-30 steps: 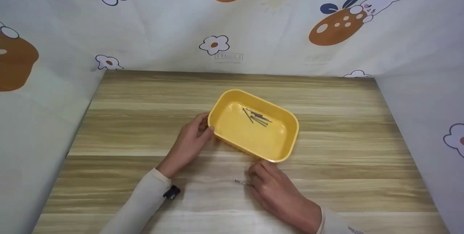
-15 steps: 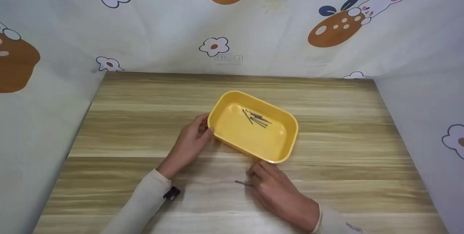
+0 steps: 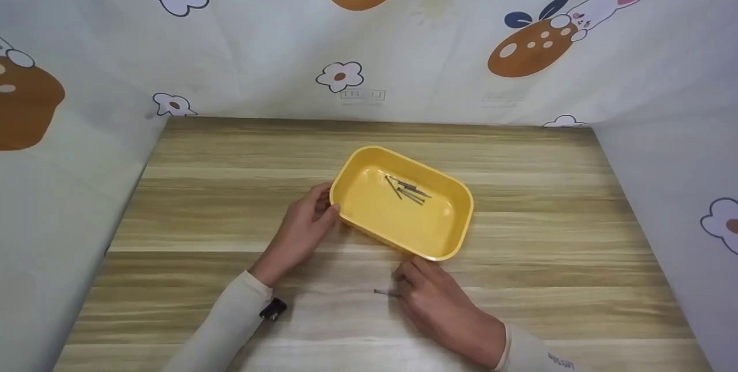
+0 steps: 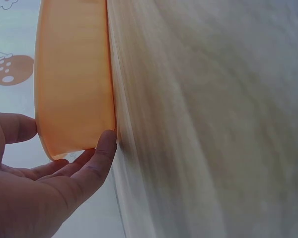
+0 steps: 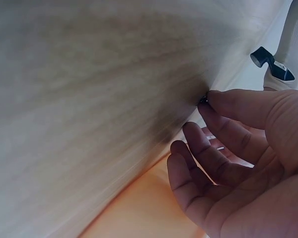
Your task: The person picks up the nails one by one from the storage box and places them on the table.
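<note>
A yellow plastic bin (image 3: 398,228) sits at an angle on the table, with several dark, thin screws (image 3: 408,190) lying loose on its floor. My left hand (image 3: 301,228) holds the bin's left end, thumb at the rim and fingers against the outside, as the left wrist view shows. Below the bin's near corner, my right hand (image 3: 444,308) pinches one screw (image 3: 385,293) between thumb and forefinger, just over the tabletop. Its headed end sticks out leftward; the rest is hidden by the fingers. In the right wrist view only a dark bit of the screw (image 5: 203,99) shows.
The wood-grain table (image 3: 548,233) is bounded at the back and both sides by pale sheets (image 3: 259,37) printed with flowers and rabbits. A black wrist device (image 3: 273,308) sits on the left sleeve.
The head view has tilted slightly, so everything sits a little lower. Both hands, the bin and the screws in it stay in place; the pinched screw has turned slightly at most.
</note>
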Demonstrator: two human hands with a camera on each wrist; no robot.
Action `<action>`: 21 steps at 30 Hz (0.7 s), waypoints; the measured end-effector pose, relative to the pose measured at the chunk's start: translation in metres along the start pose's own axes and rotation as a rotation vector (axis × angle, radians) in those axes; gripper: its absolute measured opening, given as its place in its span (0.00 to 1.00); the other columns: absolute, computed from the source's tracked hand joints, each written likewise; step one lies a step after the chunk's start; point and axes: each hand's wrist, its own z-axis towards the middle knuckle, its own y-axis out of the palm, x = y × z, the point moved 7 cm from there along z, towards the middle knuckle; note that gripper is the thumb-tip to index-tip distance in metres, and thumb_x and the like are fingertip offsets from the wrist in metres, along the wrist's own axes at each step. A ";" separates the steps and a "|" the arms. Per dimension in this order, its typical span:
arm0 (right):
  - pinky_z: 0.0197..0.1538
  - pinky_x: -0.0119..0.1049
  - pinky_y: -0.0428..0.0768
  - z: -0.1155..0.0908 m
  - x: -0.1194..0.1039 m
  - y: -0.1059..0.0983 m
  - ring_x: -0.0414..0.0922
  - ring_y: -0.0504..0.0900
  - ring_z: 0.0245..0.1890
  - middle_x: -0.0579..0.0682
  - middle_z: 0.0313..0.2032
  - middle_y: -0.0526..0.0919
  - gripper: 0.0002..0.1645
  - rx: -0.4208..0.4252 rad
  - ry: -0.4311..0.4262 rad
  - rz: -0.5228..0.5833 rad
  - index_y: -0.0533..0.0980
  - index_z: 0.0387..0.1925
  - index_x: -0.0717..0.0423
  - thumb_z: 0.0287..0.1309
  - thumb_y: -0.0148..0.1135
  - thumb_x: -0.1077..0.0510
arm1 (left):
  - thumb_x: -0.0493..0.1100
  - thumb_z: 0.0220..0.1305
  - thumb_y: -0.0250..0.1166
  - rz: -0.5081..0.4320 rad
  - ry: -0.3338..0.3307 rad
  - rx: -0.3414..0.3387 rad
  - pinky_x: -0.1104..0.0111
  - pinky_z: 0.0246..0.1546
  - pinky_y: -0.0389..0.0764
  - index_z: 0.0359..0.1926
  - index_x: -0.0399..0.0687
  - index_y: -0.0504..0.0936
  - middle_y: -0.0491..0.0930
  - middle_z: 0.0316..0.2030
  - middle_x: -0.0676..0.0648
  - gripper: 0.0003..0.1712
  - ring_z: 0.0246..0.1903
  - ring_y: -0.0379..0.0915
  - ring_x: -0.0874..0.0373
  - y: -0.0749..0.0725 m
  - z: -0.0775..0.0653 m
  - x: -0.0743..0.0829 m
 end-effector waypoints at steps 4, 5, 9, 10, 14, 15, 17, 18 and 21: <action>0.45 0.39 0.80 0.000 -0.001 0.000 0.47 0.77 0.42 0.46 0.40 0.82 0.09 -0.005 -0.008 -0.028 0.84 0.26 0.52 0.46 0.79 0.65 | 0.38 0.82 0.62 -0.012 0.003 -0.007 0.56 0.58 0.87 0.77 0.36 0.73 0.84 0.64 0.38 0.27 0.58 0.85 0.49 0.000 -0.001 0.000; 0.45 0.39 0.80 0.000 -0.001 0.000 0.47 0.77 0.42 0.46 0.40 0.82 0.09 -0.009 -0.006 -0.025 0.84 0.26 0.52 0.46 0.79 0.65 | 0.38 0.82 0.62 -0.016 -0.002 -0.009 0.57 0.58 0.87 0.77 0.36 0.74 0.84 0.64 0.38 0.27 0.59 0.85 0.49 0.000 -0.001 0.000; 0.49 0.38 0.82 0.001 -0.003 -0.006 0.45 0.78 0.44 0.45 0.42 0.83 0.09 -0.026 0.009 0.047 0.86 0.31 0.52 0.50 0.82 0.61 | 0.38 0.82 0.62 -0.020 0.001 -0.005 0.55 0.60 0.87 0.77 0.35 0.74 0.84 0.64 0.37 0.28 0.59 0.85 0.48 0.000 0.000 -0.001; 0.49 0.38 0.82 0.001 -0.003 -0.008 0.45 0.79 0.44 0.45 0.43 0.83 0.09 -0.027 0.014 0.068 0.87 0.33 0.52 0.50 0.82 0.61 | 0.38 0.82 0.62 -0.023 0.001 -0.005 0.54 0.60 0.86 0.76 0.35 0.74 0.84 0.64 0.37 0.28 0.59 0.85 0.48 0.000 0.000 -0.001; 0.52 0.37 0.83 0.005 -0.005 -0.018 0.43 0.79 0.45 0.43 0.45 0.83 0.09 -0.050 0.033 0.157 0.88 0.37 0.51 0.56 0.82 0.58 | 0.38 0.81 0.63 -0.029 0.005 -0.003 0.53 0.62 0.86 0.76 0.35 0.74 0.84 0.64 0.37 0.27 0.60 0.84 0.47 0.000 0.001 -0.002; 0.53 0.37 0.83 0.006 -0.005 -0.021 0.43 0.79 0.46 0.43 0.45 0.83 0.08 -0.063 0.039 0.185 0.88 0.38 0.51 0.58 0.82 0.58 | 0.38 0.81 0.63 -0.028 0.005 -0.003 0.53 0.62 0.86 0.75 0.35 0.74 0.84 0.64 0.37 0.27 0.60 0.84 0.47 0.000 0.001 -0.001; 0.54 0.38 0.83 0.007 -0.005 -0.026 0.42 0.80 0.48 0.43 0.46 0.83 0.07 -0.091 0.051 0.239 0.89 0.40 0.51 0.61 0.81 0.57 | 0.38 0.81 0.63 -0.025 0.006 0.000 0.53 0.62 0.85 0.75 0.34 0.75 0.84 0.64 0.36 0.27 0.60 0.84 0.47 0.000 0.001 -0.001; 0.55 0.38 0.84 0.008 -0.005 -0.029 0.42 0.80 0.48 0.43 0.47 0.83 0.07 -0.104 0.057 0.268 0.89 0.40 0.51 0.62 0.80 0.56 | 0.38 0.81 0.63 -0.024 0.005 0.001 0.53 0.62 0.85 0.75 0.34 0.75 0.84 0.64 0.36 0.27 0.60 0.84 0.47 0.000 0.000 -0.001; 0.55 0.39 0.85 0.012 -0.003 -0.037 0.40 0.81 0.50 0.42 0.48 0.83 0.06 -0.122 0.081 0.335 0.89 0.41 0.50 0.65 0.79 0.56 | 0.38 0.81 0.63 -0.027 0.007 0.001 0.53 0.63 0.85 0.75 0.33 0.74 0.83 0.65 0.36 0.27 0.61 0.84 0.46 0.000 0.000 -0.001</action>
